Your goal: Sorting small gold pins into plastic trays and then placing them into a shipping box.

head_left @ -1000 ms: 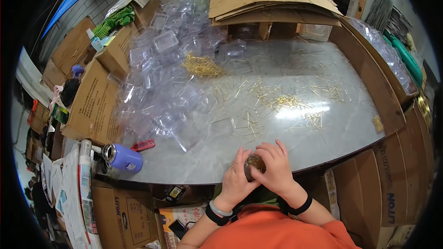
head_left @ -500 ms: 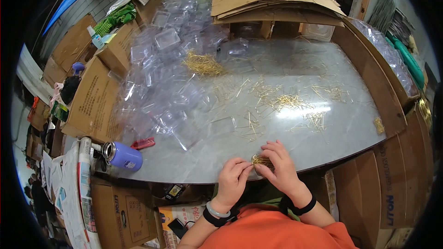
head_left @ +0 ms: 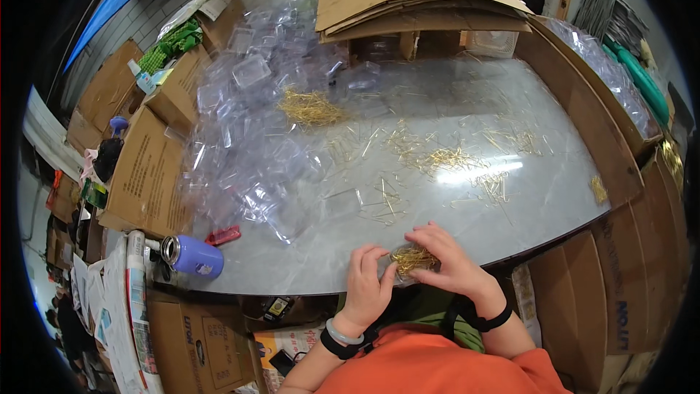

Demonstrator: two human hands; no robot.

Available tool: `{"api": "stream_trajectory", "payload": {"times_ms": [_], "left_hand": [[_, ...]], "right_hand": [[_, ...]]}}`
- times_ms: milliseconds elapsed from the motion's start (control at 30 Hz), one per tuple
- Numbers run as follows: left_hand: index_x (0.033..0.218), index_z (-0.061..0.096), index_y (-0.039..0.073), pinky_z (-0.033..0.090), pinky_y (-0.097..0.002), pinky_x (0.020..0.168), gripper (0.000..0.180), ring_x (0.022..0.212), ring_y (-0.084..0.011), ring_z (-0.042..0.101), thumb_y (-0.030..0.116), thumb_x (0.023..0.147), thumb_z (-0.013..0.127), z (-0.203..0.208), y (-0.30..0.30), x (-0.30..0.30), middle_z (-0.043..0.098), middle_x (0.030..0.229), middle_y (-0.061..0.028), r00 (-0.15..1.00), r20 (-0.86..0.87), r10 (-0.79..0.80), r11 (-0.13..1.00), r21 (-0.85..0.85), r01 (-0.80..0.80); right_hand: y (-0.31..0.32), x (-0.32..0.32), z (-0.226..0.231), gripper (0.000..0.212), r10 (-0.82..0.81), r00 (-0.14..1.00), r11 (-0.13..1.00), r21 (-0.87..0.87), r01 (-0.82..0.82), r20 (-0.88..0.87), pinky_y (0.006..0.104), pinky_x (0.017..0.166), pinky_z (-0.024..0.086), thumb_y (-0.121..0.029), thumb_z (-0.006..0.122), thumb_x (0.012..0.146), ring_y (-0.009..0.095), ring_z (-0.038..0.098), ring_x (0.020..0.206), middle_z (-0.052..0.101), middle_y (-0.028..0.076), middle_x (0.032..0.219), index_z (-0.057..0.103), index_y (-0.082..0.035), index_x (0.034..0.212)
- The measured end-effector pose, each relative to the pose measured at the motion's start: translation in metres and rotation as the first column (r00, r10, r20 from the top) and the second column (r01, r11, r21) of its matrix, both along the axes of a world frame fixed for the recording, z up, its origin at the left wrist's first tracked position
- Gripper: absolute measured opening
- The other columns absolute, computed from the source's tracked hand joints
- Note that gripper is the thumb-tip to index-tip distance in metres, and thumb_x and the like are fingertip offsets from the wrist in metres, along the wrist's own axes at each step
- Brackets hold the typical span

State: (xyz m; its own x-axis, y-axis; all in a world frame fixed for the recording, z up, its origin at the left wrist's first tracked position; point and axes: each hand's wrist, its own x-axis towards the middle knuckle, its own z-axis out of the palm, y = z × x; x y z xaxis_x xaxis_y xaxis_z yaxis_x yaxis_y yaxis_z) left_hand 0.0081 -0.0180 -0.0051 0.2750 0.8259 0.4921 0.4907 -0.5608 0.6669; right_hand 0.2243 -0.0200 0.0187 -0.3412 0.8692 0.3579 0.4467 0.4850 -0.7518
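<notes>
A bundle of gold wire hooks [head_left: 413,260] is held between my two hands at the table's near edge. My left hand [head_left: 367,277] grips its left end with thumb and fingers curled. From the other side, my right hand [head_left: 458,268] closes around the bundle, thumb below and fingers over the top. A clear edge seems to show under the bundle, but I cannot tell whether it lies in a plastic box. Loose gold hooks [head_left: 456,160] are scattered over the middle of the grey table [head_left: 321,266], and a denser heap of hooks [head_left: 310,107] rests by the plastic boxes.
Clear plastic boxes [head_left: 248,131] pile up on the left. A purple bottle [head_left: 198,257], its mouth uncovered, lies near a red tool [head_left: 223,235]. Cardboard sheets [head_left: 423,0] top a shelf at the back. A cardboard wall [head_left: 583,117] borders the right.
My hands have spread slightly apart, and more of the gold bundle shows between them. My left fingers have lifted and shifted from a pinch to the bundle's end. The view has shifted slightly.
</notes>
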Motion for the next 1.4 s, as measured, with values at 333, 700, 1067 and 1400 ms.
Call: {"api": "stream_trajectory", "payload": {"times_ms": [333, 700, 1067, 1400], "left_hand": [[0.145, 0.048, -0.001, 0.046, -0.0469, 0.109, 0.055, 0.135, -0.0425, 0.051, 0.015, 0.097, 0.068, 0.000, 0.002, 0.008, 0.051, 0.145, -0.0246, 0.962, -0.149, -0.230, 0.973, -0.031, 0.228], [0.125, 0.059, 0.000, 0.048, -0.0465, 0.105, 0.038, 0.128, -0.0403, 0.055, 0.012, 0.091, 0.072, 0.001, 0.005, 0.012, 0.056, 0.135, -0.0197, 0.970, -0.115, -0.216, 0.976, -0.030, 0.214], [0.129, 0.057, 0.000, 0.050, -0.0457, 0.102, 0.043, 0.125, -0.0422, 0.057, 0.015, 0.092, 0.073, -0.001, 0.001, 0.013, 0.056, 0.136, -0.0206, 0.978, -0.087, -0.191, 0.980, -0.072, 0.185], [0.128, 0.058, 0.001, 0.050, -0.0461, 0.099, 0.042, 0.119, -0.0409, 0.058, 0.016, 0.092, 0.072, -0.003, -0.002, 0.016, 0.057, 0.133, -0.0204, 0.983, -0.140, -0.115, 0.993, -0.026, 0.112]], "right_hand": [[-0.006, 0.000, -0.023, 0.057, -0.158, 0.987, 0.970, 0.192, 0.147, 0.044, 0.0479, 0.105, 0.048, -0.014, 0.084, 0.078, 0.040, 0.057, 0.119, 0.061, 0.013, 0.121, 0.061, -0.006, 0.129], [-0.041, -0.007, -0.015, 0.051, -0.316, 0.947, 0.930, 0.215, 0.298, 0.055, 0.0544, 0.108, 0.043, -0.015, 0.078, 0.086, 0.038, 0.062, 0.118, 0.067, 0.017, 0.124, 0.060, -0.003, 0.132], [-0.052, -0.018, -0.030, 0.051, -0.611, 0.768, 0.767, 0.387, 0.512, 0.194, 0.0602, 0.114, 0.031, -0.017, 0.076, 0.088, 0.040, 0.053, 0.132, 0.064, 0.018, 0.133, 0.060, -0.001, 0.133], [-0.052, -0.029, -0.023, 0.051, -0.535, 0.826, 0.832, 0.277, 0.481, 0.174, 0.0531, 0.108, 0.039, -0.021, 0.076, 0.087, 0.036, 0.057, 0.122, 0.059, 0.016, 0.139, 0.059, -0.002, 0.132]]}}
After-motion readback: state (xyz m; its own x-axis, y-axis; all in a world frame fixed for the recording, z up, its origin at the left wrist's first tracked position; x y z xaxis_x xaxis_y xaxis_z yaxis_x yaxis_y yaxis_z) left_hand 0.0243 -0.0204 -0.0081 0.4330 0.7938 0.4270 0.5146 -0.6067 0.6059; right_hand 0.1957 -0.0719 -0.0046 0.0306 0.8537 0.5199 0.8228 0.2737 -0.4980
